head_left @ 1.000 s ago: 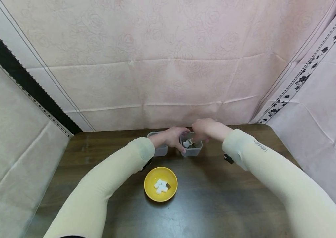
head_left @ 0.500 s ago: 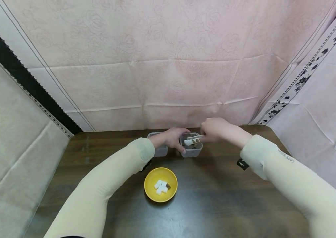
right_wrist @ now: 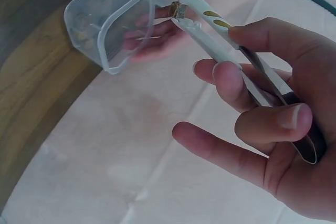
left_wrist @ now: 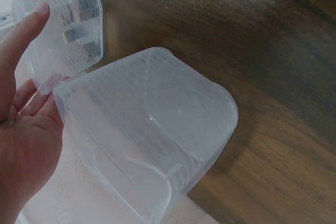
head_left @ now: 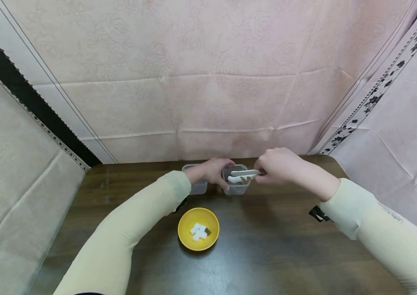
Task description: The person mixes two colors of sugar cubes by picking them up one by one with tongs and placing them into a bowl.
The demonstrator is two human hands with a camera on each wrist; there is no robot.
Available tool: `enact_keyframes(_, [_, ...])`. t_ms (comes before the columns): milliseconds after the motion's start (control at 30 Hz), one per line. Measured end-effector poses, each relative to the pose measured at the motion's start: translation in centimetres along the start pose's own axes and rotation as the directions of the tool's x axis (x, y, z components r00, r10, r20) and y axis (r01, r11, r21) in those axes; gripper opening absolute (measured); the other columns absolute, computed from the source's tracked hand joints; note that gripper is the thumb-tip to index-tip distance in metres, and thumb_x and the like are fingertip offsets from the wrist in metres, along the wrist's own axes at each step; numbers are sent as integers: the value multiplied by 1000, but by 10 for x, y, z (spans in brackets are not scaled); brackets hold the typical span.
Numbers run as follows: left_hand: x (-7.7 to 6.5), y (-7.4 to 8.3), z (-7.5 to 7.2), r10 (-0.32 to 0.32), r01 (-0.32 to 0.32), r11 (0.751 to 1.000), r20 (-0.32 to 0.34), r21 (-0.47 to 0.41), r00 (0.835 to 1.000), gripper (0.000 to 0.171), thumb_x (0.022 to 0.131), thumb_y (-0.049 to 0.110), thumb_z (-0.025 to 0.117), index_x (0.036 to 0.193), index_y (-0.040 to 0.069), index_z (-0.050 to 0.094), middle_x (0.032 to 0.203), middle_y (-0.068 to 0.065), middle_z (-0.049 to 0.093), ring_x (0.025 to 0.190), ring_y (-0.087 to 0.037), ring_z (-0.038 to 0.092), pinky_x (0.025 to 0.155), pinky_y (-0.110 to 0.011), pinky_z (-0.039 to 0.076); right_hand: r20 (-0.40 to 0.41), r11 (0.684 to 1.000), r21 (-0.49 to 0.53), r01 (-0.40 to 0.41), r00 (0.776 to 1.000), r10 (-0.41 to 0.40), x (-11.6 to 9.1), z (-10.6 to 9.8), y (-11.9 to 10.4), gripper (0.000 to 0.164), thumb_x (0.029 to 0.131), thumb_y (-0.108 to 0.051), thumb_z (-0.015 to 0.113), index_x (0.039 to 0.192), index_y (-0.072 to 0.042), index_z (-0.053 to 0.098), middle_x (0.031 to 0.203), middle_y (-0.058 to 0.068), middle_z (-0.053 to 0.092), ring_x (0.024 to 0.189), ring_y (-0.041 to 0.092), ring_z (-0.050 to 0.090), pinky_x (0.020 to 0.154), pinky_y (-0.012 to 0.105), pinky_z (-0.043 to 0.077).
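My left hand [head_left: 216,171] grips the side of a small clear plastic container [head_left: 236,189], its thumb and fingers on opposite walls. Small brownish cubes show through that container's wall [left_wrist: 50,40] in the left wrist view. My right hand [head_left: 281,169] holds a pair of small tongs [right_wrist: 223,59] with white, leaf-patterned arms and a metal bend. At the tips of the tongs sits a small brownish cube [right_wrist: 177,10], just outside the container's mouth in the right wrist view. From the head, the tongs appear above the container's opening.
A second clear container [head_left: 199,188] stands left of the held one, partly under the left wrist. Nearer the body, a yellow bowl [head_left: 183,229] holds several white cubes [head_left: 196,230] and a brown one [head_left: 207,231]. A pink cloth wall [head_left: 208,102] rises behind the table.
My right hand has drawn back up and to the right out of the container, bringing the tongs into sight. The left hand has stayed on the container.
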State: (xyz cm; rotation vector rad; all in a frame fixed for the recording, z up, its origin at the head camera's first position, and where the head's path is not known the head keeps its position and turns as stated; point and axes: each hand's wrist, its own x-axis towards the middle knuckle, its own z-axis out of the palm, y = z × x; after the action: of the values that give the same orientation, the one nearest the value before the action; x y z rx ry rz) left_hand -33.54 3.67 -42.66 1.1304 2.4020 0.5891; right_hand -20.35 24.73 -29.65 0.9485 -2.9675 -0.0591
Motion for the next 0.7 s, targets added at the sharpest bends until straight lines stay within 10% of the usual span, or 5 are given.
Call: enact_keyframes(700, [-1,3,2,-26,26,999,-3,-44,1000,93,84,22,95,160,6,44,159,-13,53,146,-27,52,118,-40,46,-181,959,-134,250,945,-272,-33,-7,-60,25,86,-26,83,73,-23,62,58,-13,50,49,4,41,43,30,34])
